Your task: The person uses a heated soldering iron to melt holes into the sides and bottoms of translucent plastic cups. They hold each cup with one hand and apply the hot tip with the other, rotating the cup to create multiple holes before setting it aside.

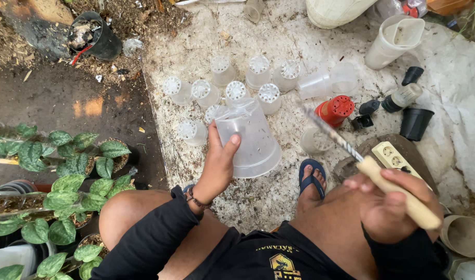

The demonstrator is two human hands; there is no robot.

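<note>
My left hand [216,163] grips a clear plastic pot [250,139], held upside down with its base pointing away from me, thumb on its side. My right hand [390,205] is closed around the pale wooden handle of a tool with a thin metal rod [333,136]; the rod points up and left, its tip near the clear pot but apart from it. I sit with bare knees, and a foot in a blue sandal [311,179] rests on the white sheet between my hands.
Several small clear pots [236,85] stand upside down on the dirty white sheet [279,41]. A red pot [335,110], black pots [415,122], a cream power strip [394,156] and a white jug [394,40] lie at right. Potted green-leaved plants [66,171] crowd the left.
</note>
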